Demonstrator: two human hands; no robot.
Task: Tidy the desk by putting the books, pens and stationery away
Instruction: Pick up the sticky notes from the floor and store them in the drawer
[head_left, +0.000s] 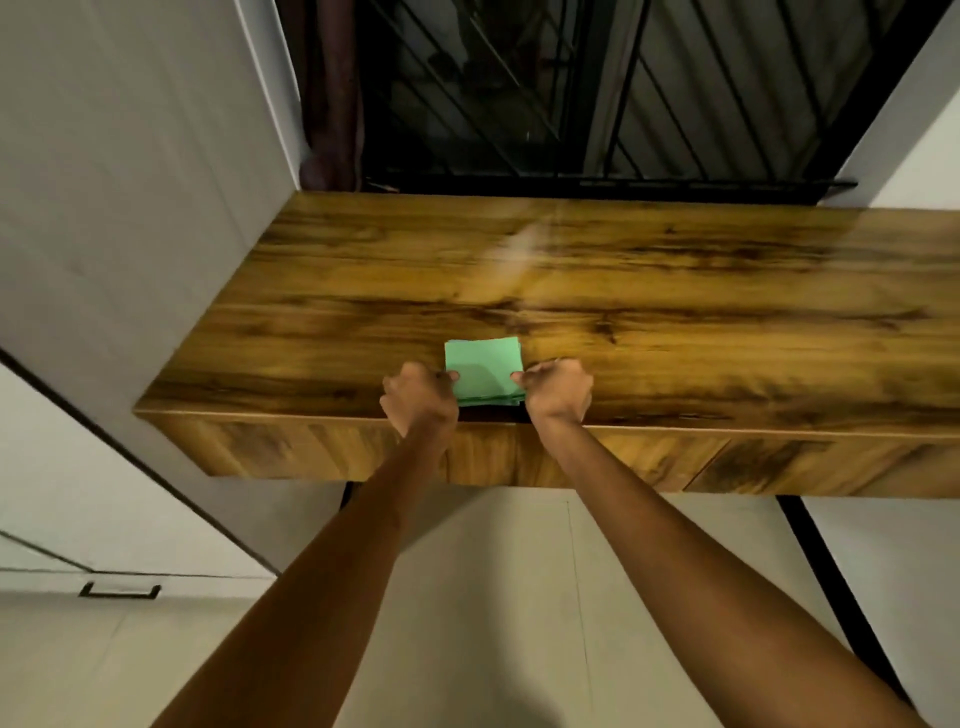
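A small square stack of green paper notes (483, 366) lies near the front edge of the wooden desk (623, 291). My left hand (418, 397) grips the stack's left side with thumb on top. On the stack's right side, my right hand (558, 387) pinches the edge the same way. Both hands rest on the desk's front edge, and the stack's near edge overhangs a dark gap there.
Wood-grain drawer fronts (779, 465) run below the desk's front edge. A white cabinet (130, 208) stands at the left, with a black handle (120, 591) lower down. A dark window with metal bars (571, 88) lies behind the desk. Light floor tiles are below.
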